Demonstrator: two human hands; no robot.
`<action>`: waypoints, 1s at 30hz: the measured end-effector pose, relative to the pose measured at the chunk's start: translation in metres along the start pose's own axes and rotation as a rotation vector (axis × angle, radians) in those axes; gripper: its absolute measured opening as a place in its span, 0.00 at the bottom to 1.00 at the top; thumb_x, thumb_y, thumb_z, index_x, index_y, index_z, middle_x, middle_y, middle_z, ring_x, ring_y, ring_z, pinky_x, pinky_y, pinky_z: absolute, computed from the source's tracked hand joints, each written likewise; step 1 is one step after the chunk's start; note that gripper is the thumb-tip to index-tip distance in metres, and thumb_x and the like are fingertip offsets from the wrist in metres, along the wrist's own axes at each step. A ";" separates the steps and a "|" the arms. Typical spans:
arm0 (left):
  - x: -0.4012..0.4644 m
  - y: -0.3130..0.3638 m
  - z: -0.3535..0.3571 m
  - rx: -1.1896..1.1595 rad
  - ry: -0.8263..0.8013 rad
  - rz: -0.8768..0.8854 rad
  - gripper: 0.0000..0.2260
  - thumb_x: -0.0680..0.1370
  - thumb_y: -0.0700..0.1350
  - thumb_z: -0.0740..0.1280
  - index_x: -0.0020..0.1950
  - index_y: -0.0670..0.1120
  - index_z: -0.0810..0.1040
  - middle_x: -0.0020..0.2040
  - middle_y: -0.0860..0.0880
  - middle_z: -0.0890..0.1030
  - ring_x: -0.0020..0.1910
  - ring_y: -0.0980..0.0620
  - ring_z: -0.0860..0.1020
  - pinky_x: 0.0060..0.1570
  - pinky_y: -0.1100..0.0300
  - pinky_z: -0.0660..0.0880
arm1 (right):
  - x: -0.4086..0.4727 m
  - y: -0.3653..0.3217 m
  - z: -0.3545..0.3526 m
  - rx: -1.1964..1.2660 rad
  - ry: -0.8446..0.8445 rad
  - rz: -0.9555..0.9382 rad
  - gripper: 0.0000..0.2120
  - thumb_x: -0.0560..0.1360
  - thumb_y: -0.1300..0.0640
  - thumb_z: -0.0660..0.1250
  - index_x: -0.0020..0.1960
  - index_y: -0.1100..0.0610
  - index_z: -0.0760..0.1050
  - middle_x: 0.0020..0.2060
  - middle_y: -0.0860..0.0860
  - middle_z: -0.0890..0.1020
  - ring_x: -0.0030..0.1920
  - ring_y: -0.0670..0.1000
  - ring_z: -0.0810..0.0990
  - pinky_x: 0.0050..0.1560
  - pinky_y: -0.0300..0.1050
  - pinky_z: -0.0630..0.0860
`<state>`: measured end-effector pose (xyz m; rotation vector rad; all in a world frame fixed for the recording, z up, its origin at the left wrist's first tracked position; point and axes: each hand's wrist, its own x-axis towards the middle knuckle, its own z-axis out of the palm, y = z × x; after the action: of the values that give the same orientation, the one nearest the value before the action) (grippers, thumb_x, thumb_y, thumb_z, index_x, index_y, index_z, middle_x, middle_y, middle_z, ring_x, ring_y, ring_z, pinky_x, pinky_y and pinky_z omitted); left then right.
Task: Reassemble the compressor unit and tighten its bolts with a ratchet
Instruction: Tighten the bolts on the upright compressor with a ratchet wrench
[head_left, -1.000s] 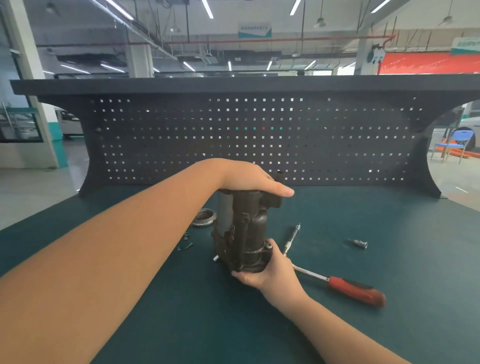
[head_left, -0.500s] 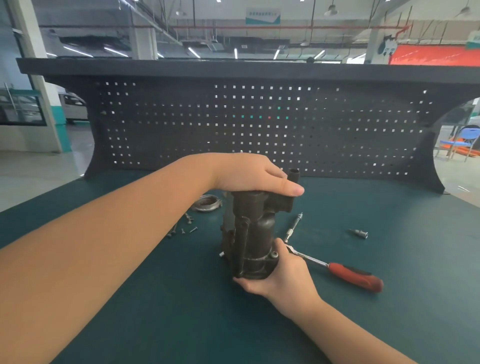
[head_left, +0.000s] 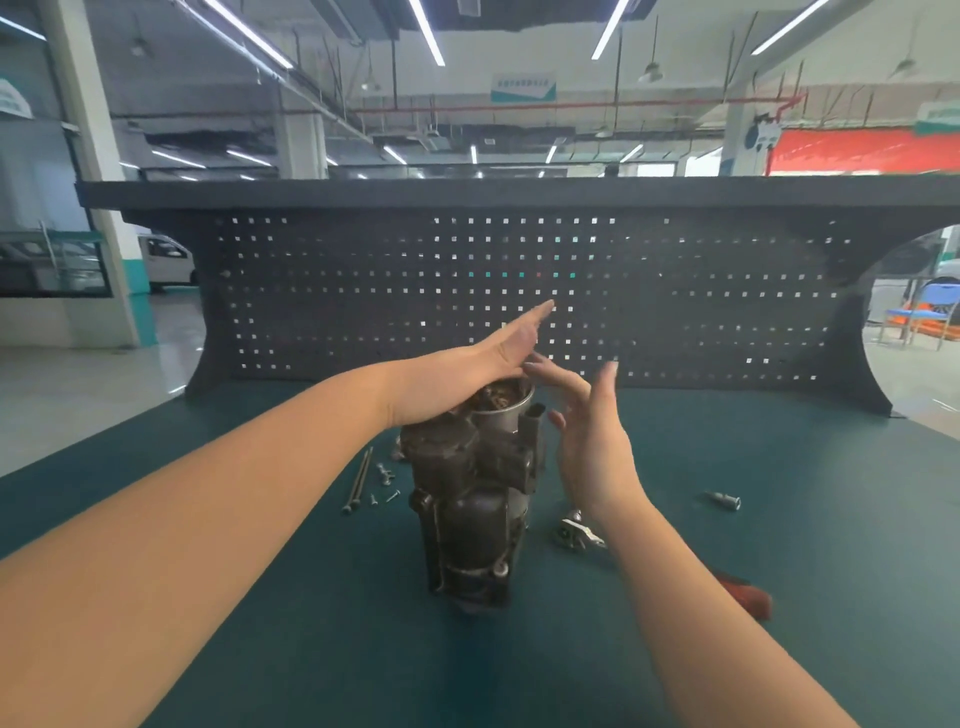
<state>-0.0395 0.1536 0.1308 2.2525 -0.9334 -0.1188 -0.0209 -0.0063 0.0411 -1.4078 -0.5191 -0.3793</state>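
Observation:
The dark metal compressor unit (head_left: 470, 499) stands upright on the green bench (head_left: 779, 597), its round open top facing up. My left hand (head_left: 467, 371) lies flat over the left of that top, heel touching the rim, fingers straight and lifted toward the pegboard. My right hand (head_left: 592, 441) hovers just right of the unit's upper part, fingers straight and spread, holding nothing. The ratchet lies behind my right forearm: its silver head (head_left: 571, 532) and a bit of red handle (head_left: 743, 597) show.
Long bolts (head_left: 358, 480) and small screws (head_left: 384, 486) lie left of the unit. A silver socket (head_left: 724, 500) sits to the right. A black pegboard (head_left: 675, 291) walls off the bench's far edge.
My right hand let go of the unit's base and rose beside its top. My left hand's fingers lifted from gripping the top to lying flat. The unit now stands upright with its open top showing.

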 end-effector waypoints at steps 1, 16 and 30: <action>0.002 -0.002 0.000 -0.007 0.000 0.016 0.31 0.69 0.76 0.44 0.72 0.76 0.44 0.73 0.73 0.55 0.73 0.64 0.61 0.76 0.56 0.50 | 0.008 -0.002 0.003 -0.032 -0.053 0.010 0.25 0.75 0.32 0.46 0.53 0.36 0.81 0.59 0.37 0.80 0.63 0.36 0.73 0.67 0.47 0.64; -0.025 -0.055 0.072 -0.486 1.170 0.122 0.18 0.78 0.64 0.53 0.55 0.56 0.75 0.55 0.57 0.79 0.60 0.55 0.77 0.66 0.54 0.70 | 0.047 0.014 -0.004 0.239 0.124 0.383 0.07 0.66 0.60 0.65 0.38 0.58 0.82 0.39 0.52 0.83 0.43 0.55 0.77 0.54 0.54 0.75; -0.050 -0.087 0.141 -0.379 0.657 0.020 0.17 0.76 0.57 0.59 0.65 0.62 0.65 0.58 0.76 0.74 0.60 0.74 0.72 0.54 0.80 0.65 | 0.053 0.015 0.009 0.121 0.067 0.161 0.17 0.68 0.64 0.64 0.27 0.49 0.82 0.26 0.41 0.79 0.38 0.50 0.78 0.55 0.56 0.78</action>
<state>-0.0709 0.1510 -0.0389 1.7492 -0.5191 0.4007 0.0306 0.0079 0.0587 -1.3057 -0.3648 -0.2600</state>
